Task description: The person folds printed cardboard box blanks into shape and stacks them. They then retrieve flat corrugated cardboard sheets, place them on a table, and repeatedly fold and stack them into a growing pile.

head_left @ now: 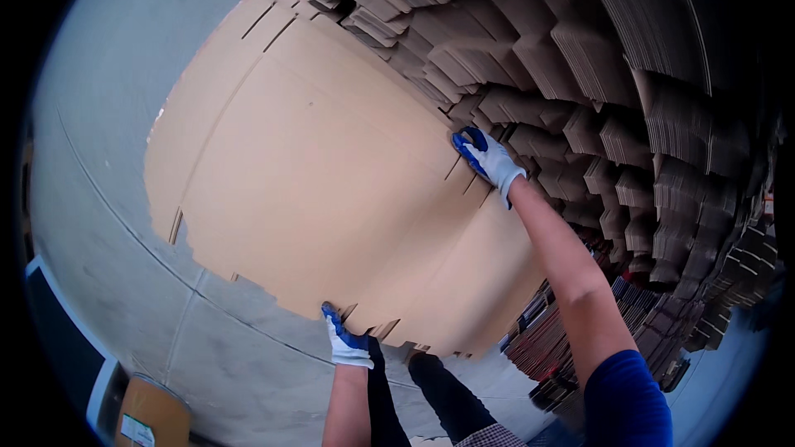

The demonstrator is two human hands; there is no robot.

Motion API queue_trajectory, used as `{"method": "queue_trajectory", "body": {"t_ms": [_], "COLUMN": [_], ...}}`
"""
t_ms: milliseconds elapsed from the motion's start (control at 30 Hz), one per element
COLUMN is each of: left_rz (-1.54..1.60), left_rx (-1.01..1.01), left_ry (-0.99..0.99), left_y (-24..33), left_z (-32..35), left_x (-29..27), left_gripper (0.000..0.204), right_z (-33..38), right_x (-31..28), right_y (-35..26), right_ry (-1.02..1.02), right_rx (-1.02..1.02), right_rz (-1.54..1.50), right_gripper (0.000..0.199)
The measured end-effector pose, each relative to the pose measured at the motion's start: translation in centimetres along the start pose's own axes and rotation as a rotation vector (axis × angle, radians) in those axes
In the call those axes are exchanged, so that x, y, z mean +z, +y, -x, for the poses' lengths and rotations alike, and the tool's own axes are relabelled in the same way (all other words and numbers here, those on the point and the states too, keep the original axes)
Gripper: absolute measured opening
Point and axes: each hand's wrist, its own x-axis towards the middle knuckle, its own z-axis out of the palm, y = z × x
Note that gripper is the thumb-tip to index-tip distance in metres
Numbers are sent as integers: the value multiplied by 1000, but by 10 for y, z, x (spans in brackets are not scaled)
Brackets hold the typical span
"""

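Left hand [346, 346] in a white and blue glove, clamped shut on the near edge of a big flat cardboard sheet [306, 190]. Right hand [489, 159], gloved the same, closed over the far edge of that sheet, beside a slot cut. Sheet spread wide between both grips, reaching well off to the left over the grey concrete floor [124, 199]. Just beyond the right grip, leaning stacks of folded cardboard [596, 91]. Below the left grip, dark trouser legs [447, 397].
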Motion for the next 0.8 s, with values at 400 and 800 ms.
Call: {"method": "queue_trajectory", "body": {"t_ms": [400,800], "left_rz": [-55,-441], "left_rx": [-20,336], "left_ry": [-114,-104], "left_y": [21,19], "left_z": [18,28], "left_x": [-72,-76], "left_gripper": [86,75], "right_z": [29,24], "right_x": [5,28], "right_y": [-15,19], "right_ry": [-281,-402], "right_rx": [125,144], "right_rz": [-67,-495], "right_gripper": [92,95]}}
